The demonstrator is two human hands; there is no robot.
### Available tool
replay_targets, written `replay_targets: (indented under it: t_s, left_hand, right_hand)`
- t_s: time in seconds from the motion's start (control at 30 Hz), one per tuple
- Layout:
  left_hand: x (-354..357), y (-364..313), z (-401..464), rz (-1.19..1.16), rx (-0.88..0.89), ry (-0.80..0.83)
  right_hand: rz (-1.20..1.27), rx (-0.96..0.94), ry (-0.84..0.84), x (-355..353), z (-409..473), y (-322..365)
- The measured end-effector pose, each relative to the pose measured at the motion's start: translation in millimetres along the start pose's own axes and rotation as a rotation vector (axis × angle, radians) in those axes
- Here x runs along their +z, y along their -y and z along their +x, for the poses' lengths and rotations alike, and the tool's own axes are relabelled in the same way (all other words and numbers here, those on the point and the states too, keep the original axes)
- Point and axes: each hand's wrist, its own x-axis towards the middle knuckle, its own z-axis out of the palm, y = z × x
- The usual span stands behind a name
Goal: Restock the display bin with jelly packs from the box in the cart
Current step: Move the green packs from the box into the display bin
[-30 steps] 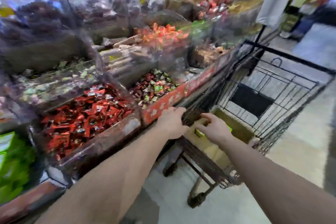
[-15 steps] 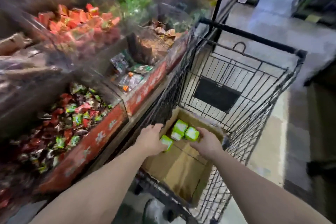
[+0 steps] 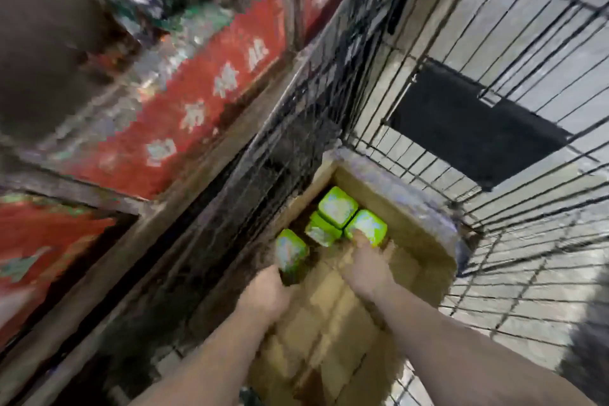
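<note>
A: Jelly packs [image 3: 337,207], where are they rn?

B: Bright green, four showing, down in the cardboard box [image 3: 412,234] at its far end. Box sits in the wire cart [image 3: 494,43], pushed into the cart's left corner.

A: How are they lying?

B: Three bunched tight at the far wall, touching each other. Fourth one [image 3: 291,250] sits apart, nearer me, against the box's left side. Rest of the box floor is bare cardboard.

A: And your hands?

B: Both inside the box. My left hand [image 3: 263,297] is right at the near end of that lone pack, fingers curled toward it, touching or nearly so. Too blurry to say whether I've got hold of it. My right hand [image 3: 365,265] is reaching fwd, fingertips [image 3: 361,237] on the near edge of the rightmost pack [image 3: 365,224] of the bunch. Can't tell if it's gripping or just resting there.

A: Anything beside the cart?

B: Display shelving on my left w/ a red front strip [image 3: 197,102] carrying pale characters, cart's wire side just beside it. Dark flat panel [image 3: 474,128] hangs on the cart's far wire wall. Grey floor shows thru the wires.
</note>
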Motion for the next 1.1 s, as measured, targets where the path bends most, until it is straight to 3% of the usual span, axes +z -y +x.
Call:
replay_targets:
  t_s: [0.2, 0.3, 0.43, 0.57, 0.77, 0.97, 1.1]
  left_hand:
    - [56.4, -13.9, 54.2, 0.089, -0.062, -0.295]
    - [71.2, -8.4, 56.8, 0.057, -0.076, -0.366]
    - [79.1, 14.0, 28.0, -0.085, -0.196, -0.364]
    - [83.9, 37.8, 9.0, -0.180, -0.325, -0.174]
    - [86.1, 41.8, 10.2, -0.122, -0.270, -0.246]
    - [74.7, 41.9, -1.1, -0.081, -0.237, -0.264]
    - [44.7, 27.8, -39.0, -0.114, -0.214, -0.304]
  right_hand:
    - [0.056, -0.007, 0.002, 38.1, 64.1, -14.0]
    - [0.102, -0.050, -0.089, 47.9, 63.2, -20.1]
    - [0.149, -0.057, -0.088, 59.0, 46.6, -21.1]
    - [0.087, -0.005, -0.019, 62.8, 47.0, -12.2]
    - [0.014, -0.080, 0.004, 74.6, 65.6, -4.3]
    - [0.144, -0.081, -0.039, 73.9, 64.1, -9.5]
    - [0.063, -0.202, 0.078, 41.6, 21.4, -5.0]
